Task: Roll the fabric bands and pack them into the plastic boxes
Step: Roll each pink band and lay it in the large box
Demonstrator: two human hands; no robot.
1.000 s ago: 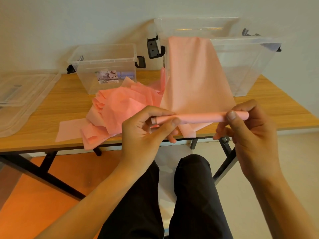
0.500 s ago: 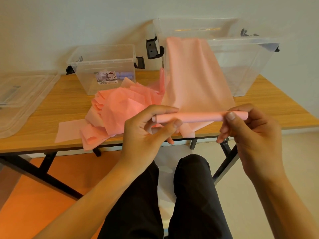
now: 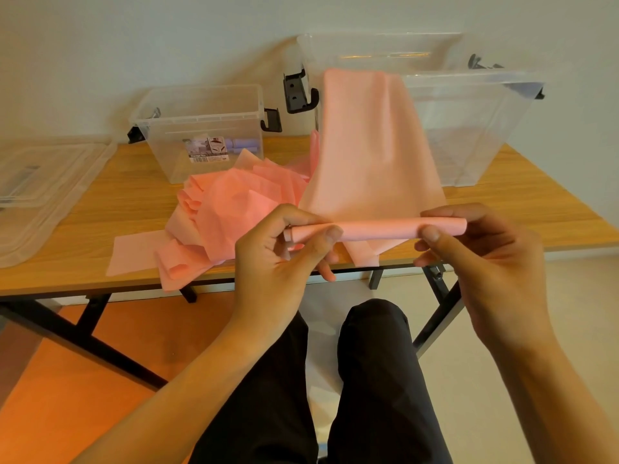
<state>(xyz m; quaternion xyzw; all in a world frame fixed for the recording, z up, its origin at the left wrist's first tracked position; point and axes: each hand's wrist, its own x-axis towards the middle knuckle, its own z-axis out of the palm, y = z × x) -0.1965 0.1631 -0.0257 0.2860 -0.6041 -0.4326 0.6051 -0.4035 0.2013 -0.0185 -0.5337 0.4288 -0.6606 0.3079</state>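
One band (image 3: 371, 162), pinched by left hand (image 3: 284, 252) and right hand (image 3: 485, 259), barely rolled; heap (image 3: 234, 209) beside large box (image 3: 469, 135) unrolled.

- A plain room, a home or a small office set up for hand packing; which of the two cannot be told.
- The folding table (image 3: 100, 209) has a wood-grain top on black crossed metal legs.
- Behind the table is a bare pale wall (image 3: 134, 45).
- On the table stand a small plastic box (image 3: 167, 152) and a large plastic box (image 3: 469, 135), both clear with black latches. A clear lid (image 3: 50, 195) lies at its left end.
- A heap of pink fabric bands (image 3: 234, 209) lies on the table.
- Under the table the floor (image 3: 50, 396) is orange at the left and cream at the right.
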